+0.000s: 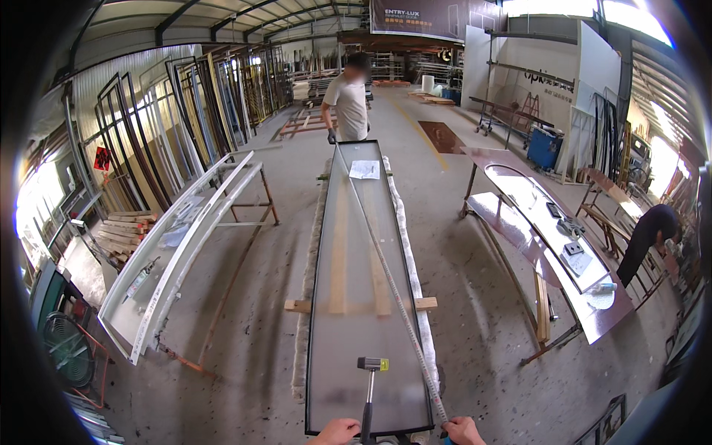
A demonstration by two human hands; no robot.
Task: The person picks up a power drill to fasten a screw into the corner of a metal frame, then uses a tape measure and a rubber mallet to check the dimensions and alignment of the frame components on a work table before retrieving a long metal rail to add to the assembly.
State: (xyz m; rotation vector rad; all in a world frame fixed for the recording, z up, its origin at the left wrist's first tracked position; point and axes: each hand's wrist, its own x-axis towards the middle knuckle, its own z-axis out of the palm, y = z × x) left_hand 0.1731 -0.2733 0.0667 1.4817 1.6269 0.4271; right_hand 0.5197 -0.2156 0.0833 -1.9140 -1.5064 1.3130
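A long framed glass panel with a dark border runs away from me. At its near edge, my left hand curls over the frame, its fingers beside the black handle of a mallet. The mallet lies on the glass, its grey-and-yellow head pointing away. My right hand is closed at the near right corner on a tape measure, whose body is mostly hidden with a bit of blue showing. Its drawn-out tape slants across the panel to the gloved hand of a co-worker at the far end.
Padded supports and a wooden crossbar hold the panel. White frame strips rest on a left rack. On the right, a table carries an arched panel and tools. Another person bends at far right. A fan stands lower left.
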